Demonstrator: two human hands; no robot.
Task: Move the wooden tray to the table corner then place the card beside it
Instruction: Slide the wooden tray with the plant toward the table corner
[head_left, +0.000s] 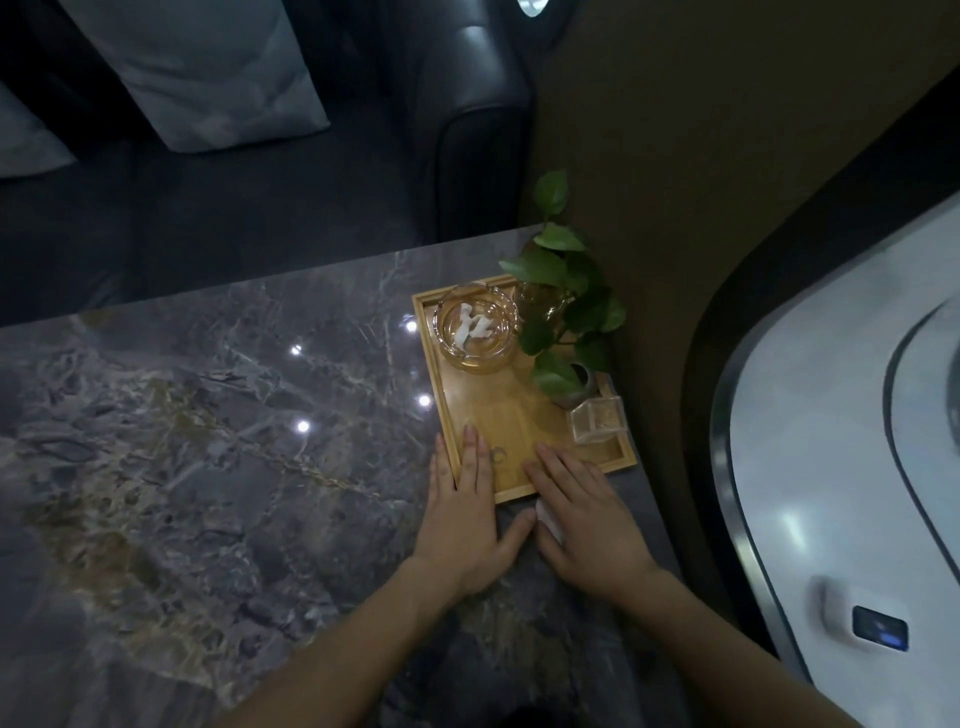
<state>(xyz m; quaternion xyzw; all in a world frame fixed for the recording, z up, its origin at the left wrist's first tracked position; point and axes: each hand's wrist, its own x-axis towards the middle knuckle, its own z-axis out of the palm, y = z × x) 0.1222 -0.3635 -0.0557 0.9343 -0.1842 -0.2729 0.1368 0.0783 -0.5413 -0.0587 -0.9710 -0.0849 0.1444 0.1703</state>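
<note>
The wooden tray (519, 415) lies at the far right corner of the dark marble table (208, 441). It carries a glass ashtray (477, 332), a small potted plant (563, 312) and a clear square holder (597, 418). My left hand (467, 519) lies flat with its fingers over the tray's near left corner. My right hand (587, 525) rests flat on the tray's near edge, its fingers on the wood. A pale card (548, 522) shows only as a sliver under my right hand, on the table just in front of the tray.
A dark leather sofa (467, 130) with grey cushions (197, 78) stands beyond the table. A brown wall (727, 156) runs along the table's right edge. A white curved panel (857, 415) fills the right side.
</note>
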